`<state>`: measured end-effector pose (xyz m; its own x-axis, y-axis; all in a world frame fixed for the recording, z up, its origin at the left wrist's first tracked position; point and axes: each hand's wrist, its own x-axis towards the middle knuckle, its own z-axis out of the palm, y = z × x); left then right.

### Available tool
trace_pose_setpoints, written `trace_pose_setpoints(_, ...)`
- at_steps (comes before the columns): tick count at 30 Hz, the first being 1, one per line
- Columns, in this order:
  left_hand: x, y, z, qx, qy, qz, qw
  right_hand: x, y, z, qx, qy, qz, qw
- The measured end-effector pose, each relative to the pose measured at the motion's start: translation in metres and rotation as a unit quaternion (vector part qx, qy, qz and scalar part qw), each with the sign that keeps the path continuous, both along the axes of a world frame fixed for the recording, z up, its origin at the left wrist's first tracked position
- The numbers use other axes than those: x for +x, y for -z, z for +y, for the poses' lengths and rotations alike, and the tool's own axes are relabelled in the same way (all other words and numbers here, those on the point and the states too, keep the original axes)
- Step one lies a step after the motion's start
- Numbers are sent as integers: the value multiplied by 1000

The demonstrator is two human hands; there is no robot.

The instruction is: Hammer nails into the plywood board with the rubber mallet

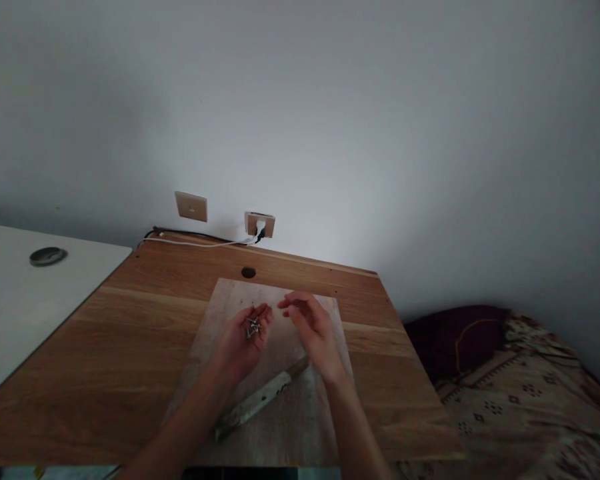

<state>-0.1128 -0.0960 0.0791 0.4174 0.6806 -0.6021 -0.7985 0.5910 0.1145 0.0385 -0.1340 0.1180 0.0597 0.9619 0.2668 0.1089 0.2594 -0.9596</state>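
Palm up and cupped, my left hand holds several small silver screws above a pale wooden board. They are too small to tell apart from nails with certainty. To the right, my right hand hovers over the board with its fingers bent and the thumb apart; nothing shows between them. Between my forearms a long knife with a pale, stained blade and a wooden handle lies slantwise on the board. The handle's end reaches up to my right wrist, which partly covers it.
The board lies on a brown wooden table with a round cable hole. Cables run along its back edge to a wall socket. A white table adjoins on the left; patterned bedding is at right.
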Motion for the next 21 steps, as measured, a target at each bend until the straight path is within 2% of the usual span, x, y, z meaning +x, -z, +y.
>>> trace_pose_setpoints(2,-4,-1,-3,5,44,-18,999,10,11,-11,-20,67,33,997)
trace_pose_setpoints(5,-10,-2,-2,40,20,-50,998,22,31,-30,-50,155,95,982)
trace_pose_setpoints(9,-11,-5,2,73,22,-61,995,32,54,-55,-71,227,148,960)
trace_pose_setpoints(12,-6,-6,2,75,37,-56,995,36,63,-70,-81,252,134,955)
trace_pose_setpoints(15,-4,-6,4,42,65,-60,995,38,66,-79,-80,259,121,955)
trace_pose_setpoints(19,-11,-8,11,54,-13,-57,997,41,66,-85,-80,268,99,955)
trace_pose_setpoints(21,-13,-7,12,51,20,-26,998,43,65,-85,-77,267,92,956)
